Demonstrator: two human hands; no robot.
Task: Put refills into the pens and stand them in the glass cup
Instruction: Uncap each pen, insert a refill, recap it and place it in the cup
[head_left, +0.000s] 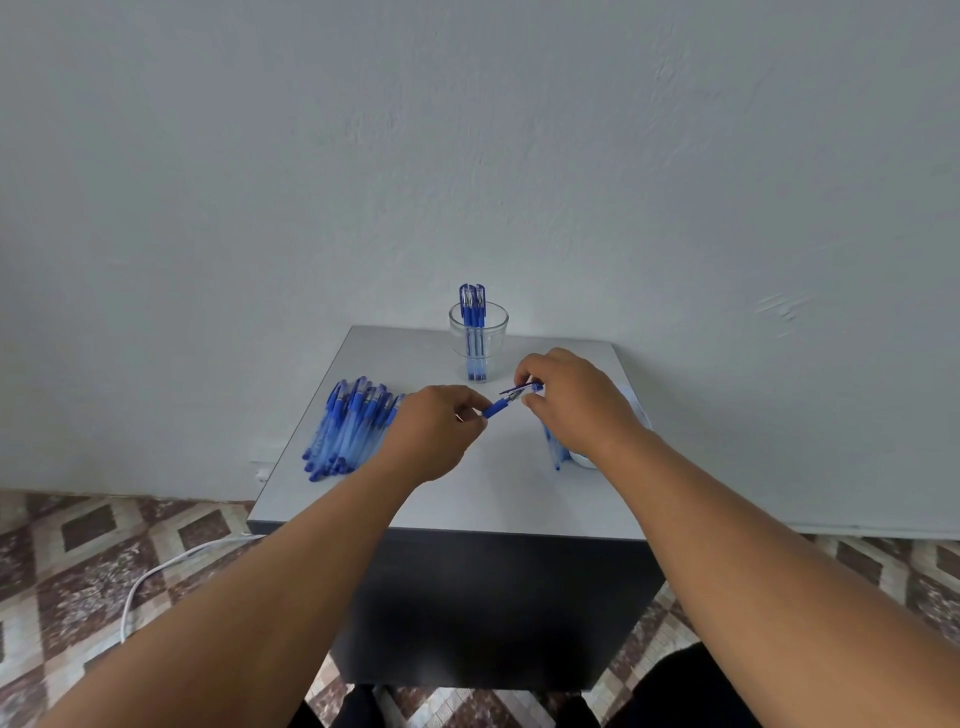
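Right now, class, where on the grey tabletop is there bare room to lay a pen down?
Bare: the near strip of the grey tabletop by its front edge, and the far left corner beside the clear glass cup. Crowded: the heap of blue pens on the left, the middle under both hands, the right edge.

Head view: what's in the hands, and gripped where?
One blue pen, held over the table. The left hand pinches its lower barrel end; the right hand pinches the cap end with the clip.

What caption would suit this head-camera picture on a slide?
Both hands hold one blue pen over the table; finished pens stand in the glass cup.
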